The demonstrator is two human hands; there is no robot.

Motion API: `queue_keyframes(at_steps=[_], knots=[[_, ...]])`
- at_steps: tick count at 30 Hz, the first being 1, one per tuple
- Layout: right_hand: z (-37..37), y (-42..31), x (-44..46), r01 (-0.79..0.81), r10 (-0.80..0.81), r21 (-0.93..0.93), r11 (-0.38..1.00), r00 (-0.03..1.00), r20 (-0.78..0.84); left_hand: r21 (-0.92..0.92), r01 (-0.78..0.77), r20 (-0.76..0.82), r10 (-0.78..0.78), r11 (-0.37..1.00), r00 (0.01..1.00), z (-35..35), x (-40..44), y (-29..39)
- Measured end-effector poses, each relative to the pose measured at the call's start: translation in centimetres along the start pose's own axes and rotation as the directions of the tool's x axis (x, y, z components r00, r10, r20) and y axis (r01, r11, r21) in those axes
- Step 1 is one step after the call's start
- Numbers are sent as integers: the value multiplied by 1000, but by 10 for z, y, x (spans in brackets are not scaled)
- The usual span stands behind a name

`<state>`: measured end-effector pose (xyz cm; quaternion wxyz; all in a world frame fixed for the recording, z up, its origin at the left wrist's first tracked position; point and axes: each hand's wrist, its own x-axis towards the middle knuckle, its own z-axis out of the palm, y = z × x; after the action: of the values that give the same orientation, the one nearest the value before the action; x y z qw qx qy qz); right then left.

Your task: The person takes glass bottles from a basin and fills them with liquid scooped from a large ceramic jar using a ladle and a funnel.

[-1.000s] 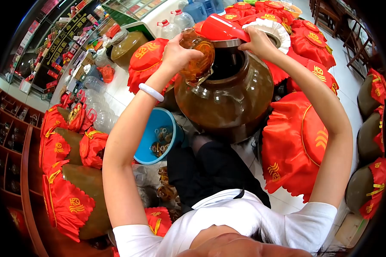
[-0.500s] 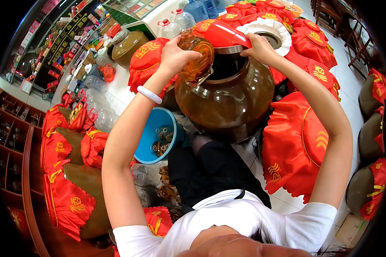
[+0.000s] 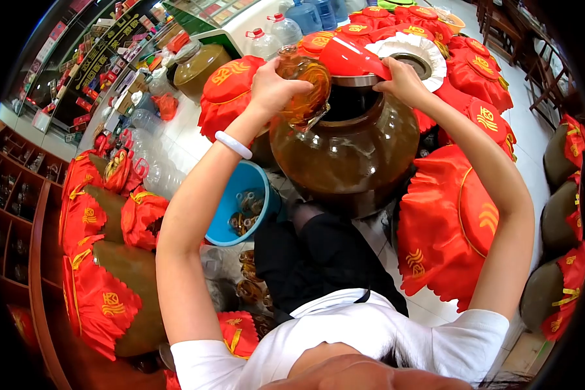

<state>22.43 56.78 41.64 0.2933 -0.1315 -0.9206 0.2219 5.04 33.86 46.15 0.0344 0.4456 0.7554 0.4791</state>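
My left hand (image 3: 274,88) is wrapped round a glass bottle (image 3: 311,91) of amber liquid, tilted beside the mouth of a big brown glazed jar (image 3: 348,159). A white bangle (image 3: 233,144) circles my left wrist. My right hand (image 3: 400,81) grips the edge of a red funnel (image 3: 351,60) with a metal band, above the jar's opening. The funnel is tilted, with its wide part toward the bottle. The inside of the jar looks dark. Whether liquid is flowing cannot be made out.
A blue bucket (image 3: 241,170) with small glass bottles stands left of my legs. Jars under red cloths (image 3: 445,221) stand on both sides. A white-rimmed jar cover (image 3: 430,53) lies behind the funnel. Clear plastic jugs (image 3: 264,44) and a wooden shelf (image 3: 38,244) are at the left.
The view has shifted slightly, so the jar and bucket sit a little further right. The funnel's red part now slopes down more to the right. Both hands keep their holds.
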Motion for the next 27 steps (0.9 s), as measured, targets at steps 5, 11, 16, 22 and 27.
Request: queue_keyframes(at_steps=[5, 11, 16, 22, 27], knots=[[-5, -7, -4, -82, 83, -31, 996, 995, 45, 109, -14, -44, 19, 994, 999, 1, 4, -9], [-3, -4, -3, -83, 83, -9, 996, 996, 15, 76, 21, 98, -29, 997, 995, -6, -1, 11], [-7, -5, -1, -62, 62, -3, 998, 998, 16, 15, -36, 100, 35, 999, 994, -3, 1, 9], [-6, -2, -7, -68, 68, -7, 998, 997, 38, -13, -13, 56, 13, 1000, 998, -1, 3, 2], [-1, 7, -9, -27, 27, -2, 1000, 1000, 6, 11, 16, 53, -17, 1000, 998, -4, 1, 4]])
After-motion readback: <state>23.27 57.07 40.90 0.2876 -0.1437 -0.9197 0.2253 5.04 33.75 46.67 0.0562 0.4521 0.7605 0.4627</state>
